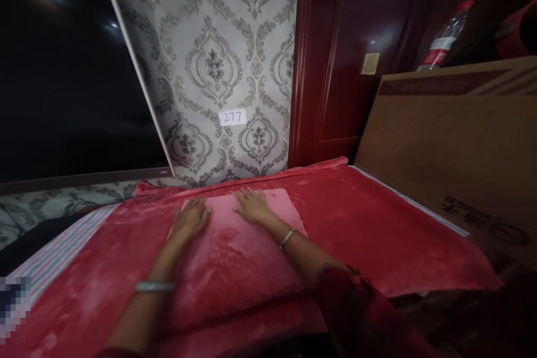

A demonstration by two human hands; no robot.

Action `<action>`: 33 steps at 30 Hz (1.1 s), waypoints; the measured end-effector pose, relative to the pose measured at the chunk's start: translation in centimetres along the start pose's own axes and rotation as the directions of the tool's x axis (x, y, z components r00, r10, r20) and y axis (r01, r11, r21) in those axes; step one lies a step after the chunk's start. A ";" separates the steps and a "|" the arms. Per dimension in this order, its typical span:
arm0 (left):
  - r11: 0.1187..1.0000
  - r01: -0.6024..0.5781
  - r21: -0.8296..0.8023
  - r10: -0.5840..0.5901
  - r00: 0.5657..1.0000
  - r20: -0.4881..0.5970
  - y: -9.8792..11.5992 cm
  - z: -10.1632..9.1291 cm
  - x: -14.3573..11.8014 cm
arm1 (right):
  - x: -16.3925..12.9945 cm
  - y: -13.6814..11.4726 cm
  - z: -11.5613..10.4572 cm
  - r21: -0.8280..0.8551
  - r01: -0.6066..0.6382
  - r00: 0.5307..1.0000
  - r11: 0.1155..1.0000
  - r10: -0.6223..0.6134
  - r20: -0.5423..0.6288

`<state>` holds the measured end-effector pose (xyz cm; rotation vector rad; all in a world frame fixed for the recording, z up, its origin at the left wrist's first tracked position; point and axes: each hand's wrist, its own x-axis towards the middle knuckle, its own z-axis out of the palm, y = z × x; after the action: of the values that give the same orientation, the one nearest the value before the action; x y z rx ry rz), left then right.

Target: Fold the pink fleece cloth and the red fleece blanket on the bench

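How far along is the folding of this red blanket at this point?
Done: the red blanket lies spread flat, with a folded pink-red piece stacked on it. In hand: left hand and right hand press flat on that piece. Left: the wide spread part at right looks unfolded.

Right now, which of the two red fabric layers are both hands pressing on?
The lighter pink-red folded piece on top; left hand and right hand lie flat on it. The darker red blanket spreads underneath.

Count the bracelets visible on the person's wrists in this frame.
2. One bracelet circles the left wrist, behind the left hand; another bracelet sits on the right wrist, behind the right hand. Both hands lie flat on the pink folded blanket.
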<state>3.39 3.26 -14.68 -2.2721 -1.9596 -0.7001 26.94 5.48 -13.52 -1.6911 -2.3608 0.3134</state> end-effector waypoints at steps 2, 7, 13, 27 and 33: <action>0.998 0.048 0.036 -0.050 0.998 0.045 0.2 1.5 1.0 | 0.4 -0.3 1.1 0.008 0.030 1.000 1.000 -0.030 0.004; 0.970 0.088 0.228 -0.115 0.988 0.106 0.3 4.2 1.3 | 0.9 1.7 2.6 0.018 -0.037 0.999 0.999 0.038 -0.032; 0.972 0.095 0.216 -0.126 0.983 0.134 -0.3 4.7 1.8 | 1.2 6.2 1.7 0.039 -0.308 0.948 0.951 0.310 -0.073; 0.977 0.148 0.156 -0.174 0.970 0.168 0.0 4.4 1.2 | -0.5 10.3 2.1 0.071 -0.498 0.864 0.864 0.502 -0.047; 0.973 0.172 0.153 -0.203 0.956 0.211 -0.4 4.2 1.4 | -0.9 9.2 1.1 0.035 -0.466 0.884 0.884 0.467 -0.032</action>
<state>4.41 5.98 -17.99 -2.1908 -2.2705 -0.3208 35.23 7.46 -17.35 -2.2174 -1.8793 0.3807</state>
